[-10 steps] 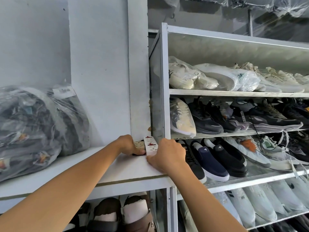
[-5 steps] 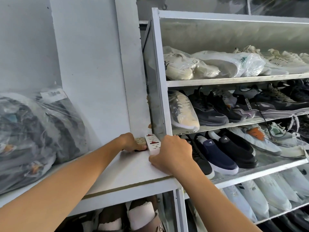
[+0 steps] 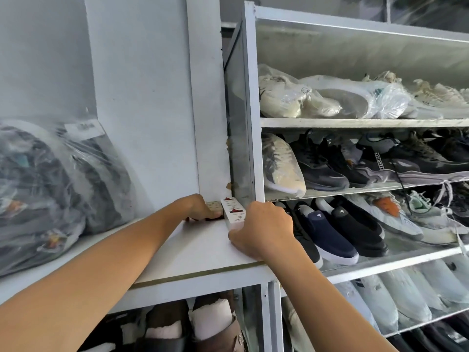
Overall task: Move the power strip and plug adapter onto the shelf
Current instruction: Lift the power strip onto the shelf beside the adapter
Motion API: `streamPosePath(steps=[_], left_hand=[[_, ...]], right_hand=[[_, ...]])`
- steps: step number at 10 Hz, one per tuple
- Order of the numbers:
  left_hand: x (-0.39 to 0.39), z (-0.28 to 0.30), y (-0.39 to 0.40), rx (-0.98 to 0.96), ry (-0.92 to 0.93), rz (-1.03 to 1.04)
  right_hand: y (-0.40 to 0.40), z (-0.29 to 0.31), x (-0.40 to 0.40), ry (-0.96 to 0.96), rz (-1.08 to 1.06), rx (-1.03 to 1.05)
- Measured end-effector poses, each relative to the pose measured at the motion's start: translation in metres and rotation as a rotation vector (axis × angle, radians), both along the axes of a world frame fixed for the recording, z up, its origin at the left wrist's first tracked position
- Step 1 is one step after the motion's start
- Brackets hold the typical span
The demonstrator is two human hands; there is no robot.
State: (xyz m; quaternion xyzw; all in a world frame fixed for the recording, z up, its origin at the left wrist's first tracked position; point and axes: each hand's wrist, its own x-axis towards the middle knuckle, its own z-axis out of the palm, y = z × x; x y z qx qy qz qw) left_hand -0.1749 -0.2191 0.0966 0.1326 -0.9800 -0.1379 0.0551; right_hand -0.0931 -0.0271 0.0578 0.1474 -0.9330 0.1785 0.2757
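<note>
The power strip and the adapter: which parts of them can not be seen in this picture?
- Power strip: near end, head view, behind the right hand.
- Plug adapter: front part, under the left hand; its prongs do not show.
- Any cord: none visible.

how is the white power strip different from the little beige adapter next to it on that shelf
The power strip is white with red marks on its face; the plug adapter is beige and dotted. The power strip shows longer, while little of the adapter is visible. The right hand holds the strip's near end; the left hand covers most of the adapter. Both lie side by side on the white shelf, back by the wall.
</note>
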Motion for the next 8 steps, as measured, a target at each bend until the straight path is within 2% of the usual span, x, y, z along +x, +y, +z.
streamPosePath(steps=[2,4,6,8], left_hand=[[0.011,0.004,-0.003,0.002,0.034,-0.011],[0.022,0.003,-0.002,-0.059,0.073,-0.021],[0.029,-0.007,0.000,-0.073,0.203,-0.020],[0.034,-0.003,-0.003,-0.095,0.179,-0.069]], right_hand=[[0.019,0.005,-0.004,-0.150,0.073,-0.107],[0.050,0.000,-0.014,-0.229,0.236,-0.321],[0.052,-0.019,-0.019,-0.181,0.295,-0.476],[0.052,-0.021,-0.018,-0.166,0.315,-0.479]])
